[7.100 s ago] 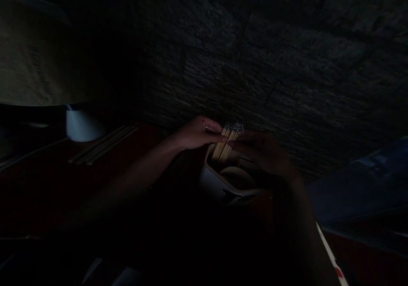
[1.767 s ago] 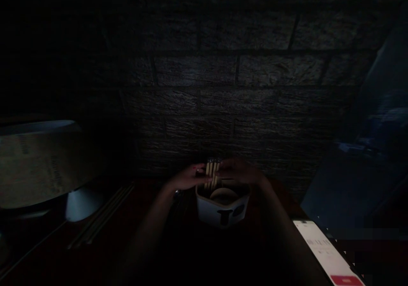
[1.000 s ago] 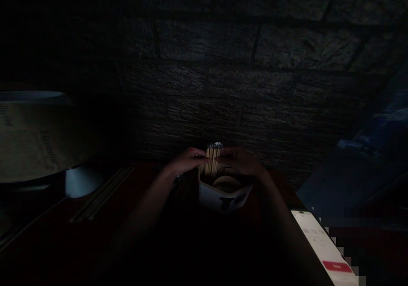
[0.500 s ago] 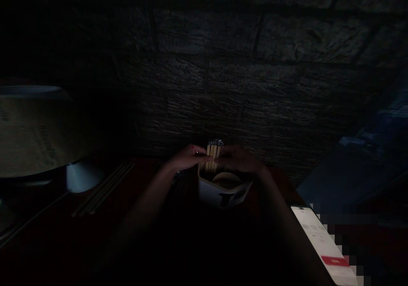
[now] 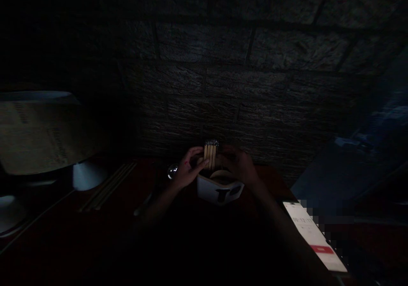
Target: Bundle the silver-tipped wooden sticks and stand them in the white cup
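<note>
A bundle of chopsticks (image 5: pixel 210 155) with shiny silver tops stands upright at the back of a white container (image 5: pixel 219 191) with dark markings. My left hand (image 5: pixel 188 169) curves against the bundle's left side, its thumb and fingertips on the sticks. From the other side my right hand (image 5: pixel 240 165) reaches in, fingers bent round the bundle and partly lost in shadow. Inside the container, in front of the sticks, shows the pale curved edge of a round object (image 5: pixel 223 175). A small shiny object (image 5: pixel 172 171) lies just left of my left hand.
Several long thin sticks (image 5: pixel 108 186) lie on the dark red table at left. Beyond are a white cone-shaped object (image 5: pixel 88 176) and a printed brown box (image 5: pixel 38 135). A lit phone (image 5: pixel 314 235) lies at right. A stone-block wall (image 5: pixel 223 82) rises close behind.
My left hand's fingers have spread a little and its grip on the bundle looks looser. The view has shifted slightly, and the shiny object at left shows more. The chopsticks stay upright in the container.
</note>
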{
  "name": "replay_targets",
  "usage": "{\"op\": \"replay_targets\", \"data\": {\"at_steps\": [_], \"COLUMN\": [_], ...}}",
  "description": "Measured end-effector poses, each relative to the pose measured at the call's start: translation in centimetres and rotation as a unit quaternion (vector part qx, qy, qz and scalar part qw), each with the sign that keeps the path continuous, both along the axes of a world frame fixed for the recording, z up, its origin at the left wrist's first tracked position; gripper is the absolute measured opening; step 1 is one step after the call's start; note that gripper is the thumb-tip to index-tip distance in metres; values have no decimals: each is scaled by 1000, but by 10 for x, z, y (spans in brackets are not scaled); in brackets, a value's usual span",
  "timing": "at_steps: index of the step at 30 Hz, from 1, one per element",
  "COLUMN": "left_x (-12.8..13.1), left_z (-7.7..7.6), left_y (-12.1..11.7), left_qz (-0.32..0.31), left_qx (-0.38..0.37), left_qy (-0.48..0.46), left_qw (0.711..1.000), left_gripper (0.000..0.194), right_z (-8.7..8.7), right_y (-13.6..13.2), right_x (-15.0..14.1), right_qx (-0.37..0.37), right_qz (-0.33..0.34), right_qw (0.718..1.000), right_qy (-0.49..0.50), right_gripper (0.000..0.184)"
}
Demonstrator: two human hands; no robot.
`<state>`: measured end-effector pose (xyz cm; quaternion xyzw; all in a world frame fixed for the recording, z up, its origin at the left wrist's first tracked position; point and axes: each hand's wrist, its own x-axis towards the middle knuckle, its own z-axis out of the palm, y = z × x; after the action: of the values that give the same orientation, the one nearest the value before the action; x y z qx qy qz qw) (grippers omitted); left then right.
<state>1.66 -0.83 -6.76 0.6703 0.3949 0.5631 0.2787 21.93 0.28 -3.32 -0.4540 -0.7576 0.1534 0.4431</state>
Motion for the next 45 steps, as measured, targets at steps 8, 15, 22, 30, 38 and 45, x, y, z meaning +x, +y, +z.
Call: {"op": "replay_targets", "data": {"at_steps": [8, 15, 22, 30, 38, 45], "left_x": [-1, -3, 0, -2, 3, 2], "left_z": [-42, -41, -41, -40, -21, 23], "left_y": [-30, -29, -32, -34, -10, 23], "left_qz": [46, 54, 60, 65, 87, -19], "left_qx": [161, 180, 163, 154, 40, -108], "left_qy": [202, 221, 205, 198, 19, -8], "left_qw": [965, 957, 963, 966, 995, 994], "left_gripper": [41, 46, 46, 37, 39, 48], "right_z": [-32, -26, -25, -27, -14, 5], "right_y": [-43, -56, -56, -53, -19, 21], "right_x": [5, -2, -3, 1, 6, 5], "right_qx": [124, 132, 132, 106, 25, -70], "right_qz": [-73, -41, -48, -31, 3, 65], "right_qw": [981, 957, 956, 972, 998, 995], "right_qy": [-129, -254, -259, -208, -65, -22], "right_gripper": [26, 39, 39, 35, 28, 30]}}
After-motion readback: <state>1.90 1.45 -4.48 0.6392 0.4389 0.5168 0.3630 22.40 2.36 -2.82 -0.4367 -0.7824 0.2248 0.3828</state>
